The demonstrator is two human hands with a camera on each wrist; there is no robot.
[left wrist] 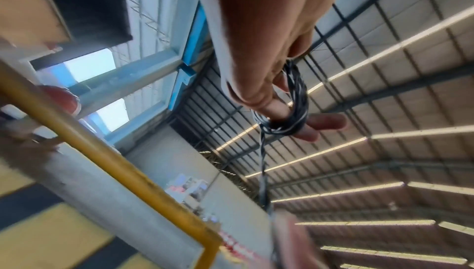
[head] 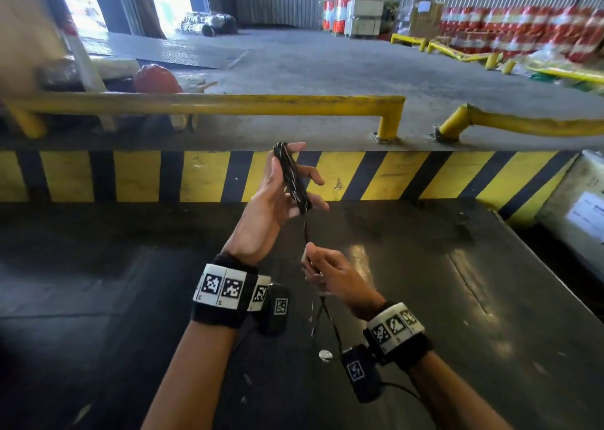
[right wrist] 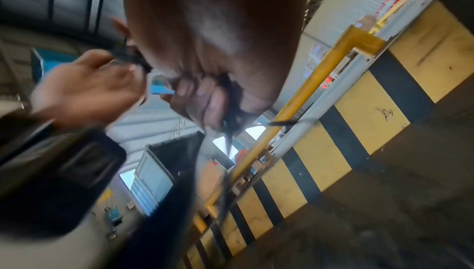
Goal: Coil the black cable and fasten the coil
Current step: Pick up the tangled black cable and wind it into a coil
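The black cable's coil (head: 292, 178) is wound in several turns round the spread, slightly bent fingers of my left hand (head: 277, 188), raised palm-up above the dark table. In the left wrist view the coil (left wrist: 297, 95) loops round the fingers and one strand (left wrist: 263, 172) drops from it. That strand runs down to my right hand (head: 322, 271), just below the left, which pinches it between thumb and fingers. The loose tail hangs below the right hand, ending near a small silver piece (head: 326, 355). The right wrist view is blurred and shows curled fingers (right wrist: 205, 99) round the cable (right wrist: 231, 111).
The dark, shiny table (head: 441, 299) lies under both arms. Behind it runs a yellow-and-black striped wall (head: 196, 175) topped by a yellow rail (head: 228, 103). A white box (head: 581, 207) sits at the right edge. A red helmet (head: 157, 78) lies beyond the rail.
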